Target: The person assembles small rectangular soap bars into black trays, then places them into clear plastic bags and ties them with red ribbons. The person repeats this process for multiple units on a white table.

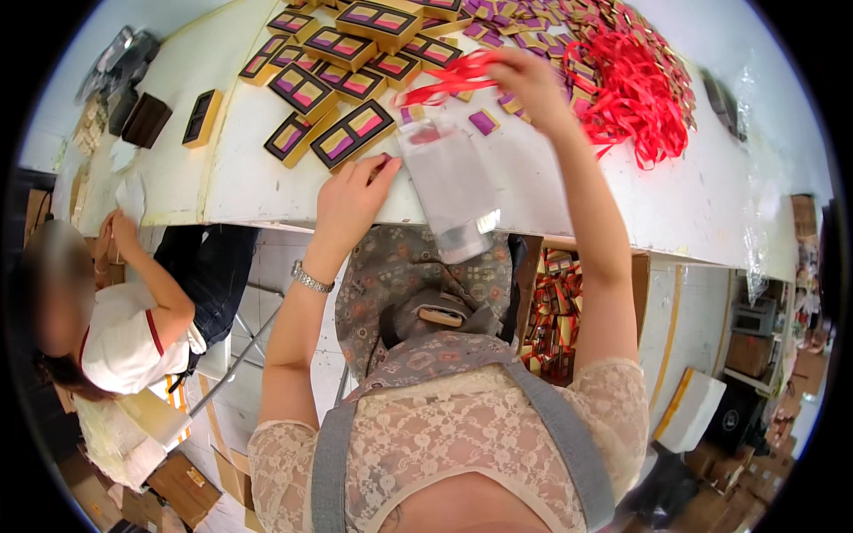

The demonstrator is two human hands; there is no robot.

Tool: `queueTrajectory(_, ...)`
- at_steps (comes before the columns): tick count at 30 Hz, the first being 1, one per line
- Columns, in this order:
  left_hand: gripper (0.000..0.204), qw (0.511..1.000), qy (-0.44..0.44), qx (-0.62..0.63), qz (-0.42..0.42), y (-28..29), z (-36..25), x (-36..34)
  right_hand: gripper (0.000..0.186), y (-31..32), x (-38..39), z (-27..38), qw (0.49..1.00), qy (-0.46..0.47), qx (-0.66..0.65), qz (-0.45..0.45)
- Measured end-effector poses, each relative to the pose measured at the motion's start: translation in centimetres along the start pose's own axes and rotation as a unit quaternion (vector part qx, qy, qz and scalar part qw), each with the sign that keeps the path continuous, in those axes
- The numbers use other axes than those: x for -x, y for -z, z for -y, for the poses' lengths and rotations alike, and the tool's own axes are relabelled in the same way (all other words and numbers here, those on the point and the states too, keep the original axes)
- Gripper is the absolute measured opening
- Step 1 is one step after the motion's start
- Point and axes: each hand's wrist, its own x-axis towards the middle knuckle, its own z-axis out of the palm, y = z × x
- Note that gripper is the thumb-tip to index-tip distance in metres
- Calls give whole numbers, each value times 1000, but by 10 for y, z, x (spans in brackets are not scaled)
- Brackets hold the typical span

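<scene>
My right hand [531, 87] is closed on a red ribbon [453, 75], which trails to the left over the table. My left hand [353, 200] has its fingers curled together near the table's front edge; a small bit of purple shows at the fingertips, too little to name. Just to its right lies a pile of clear plastic bags [453, 173], hanging over the edge. Black-and-gold boxes [351, 133] with purple, gold and pink window panels are piled beyond my left hand. One small purple-and-gold piece [484, 123] lies below my right hand.
A tangle of red ribbons [631, 102] lies on the right beside a heap of small purple-and-gold pieces [542, 27]. One more box [203, 117] stands at the left. A co-worker [133, 329] sits at left. Below the table is a carton of red-and-gold items [555, 311].
</scene>
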Motion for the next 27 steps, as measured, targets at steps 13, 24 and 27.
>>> queueTrajectory(13,18,974,191,107,63,-1,17,-106,42,34,97,-18,775,153,587,-178)
queueTrajectory(24,22,951,66,-109,282,-90,-4,-165,63,13,71,-67,826,44,556,-77)
queueTrajectory(27,20,960,67,-109,247,-117,-5,-166,71,29,54,-90,825,46,558,-83)
